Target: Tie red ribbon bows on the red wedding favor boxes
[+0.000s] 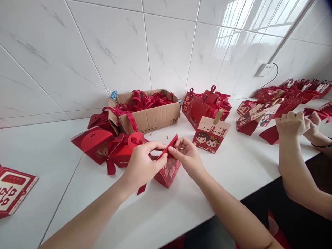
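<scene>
A red paper gift box (169,171) with a pale printed pattern stands on the white table between my hands. My left hand (145,160) pinches the top edge of the box from the left. From the right, my right hand (188,155) grips the same folded top with thumb and fingers. A piece of red ribbon (141,189) hangs below my left hand. Just left of it sits another red box (120,150) with a ribbon. Two small gold pieces, one of them a tiny fastener (167,137), lie behind the box.
A cardboard box (153,119) full of red ribbons stands against the tiled wall. Several finished-looking red boxes (198,107) are behind on the right, beside a cream printed box (211,135). A co-worker's hands (293,122) work at the far right. A printed red box (15,190) lies at the left edge.
</scene>
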A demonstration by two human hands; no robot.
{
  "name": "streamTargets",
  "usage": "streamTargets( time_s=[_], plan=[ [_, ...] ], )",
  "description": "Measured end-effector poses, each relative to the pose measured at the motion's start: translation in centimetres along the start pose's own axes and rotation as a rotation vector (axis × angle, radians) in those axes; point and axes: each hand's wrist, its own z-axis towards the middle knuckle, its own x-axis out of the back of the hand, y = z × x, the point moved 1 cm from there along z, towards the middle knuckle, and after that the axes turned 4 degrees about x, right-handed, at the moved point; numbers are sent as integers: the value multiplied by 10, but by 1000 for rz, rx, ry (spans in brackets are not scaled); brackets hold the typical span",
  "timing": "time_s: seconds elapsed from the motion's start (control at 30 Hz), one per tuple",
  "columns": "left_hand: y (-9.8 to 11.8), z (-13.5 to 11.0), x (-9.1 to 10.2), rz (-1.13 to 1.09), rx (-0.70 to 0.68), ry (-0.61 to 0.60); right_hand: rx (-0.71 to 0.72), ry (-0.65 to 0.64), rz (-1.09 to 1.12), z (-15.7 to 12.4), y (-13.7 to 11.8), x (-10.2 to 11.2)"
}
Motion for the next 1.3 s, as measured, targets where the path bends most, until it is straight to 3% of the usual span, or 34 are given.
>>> streamTargets(
  time_s=[0.3, 0.6, 0.7, 0.87, 0.93, 1.1, 1.3],
  plan=[
    [1, -1, -1, 67, -100, 56, -66, -11, -20, -17, -1, 5],
    [2, -2, -2, 81, -76, 63, -69, -16, -11, -20, -2, 6],
    [3, -2, -2, 75, -97, 64, 46, -19, -135, -20, -1, 6],
    [4, -3, -3, 93, -122, 65, 485, 38, -514, -19, 2, 3],
    [4, -3, -3, 103, -123, 68, 581, 51, -582, -18, 3, 1],
    [3, -3, -3, 123, -136, 69, 618, 42, -655, -13, 1, -2],
    [2, -3, -3, 134, -144, 66, 498, -24, -623, -13, -5, -3]
  ],
)
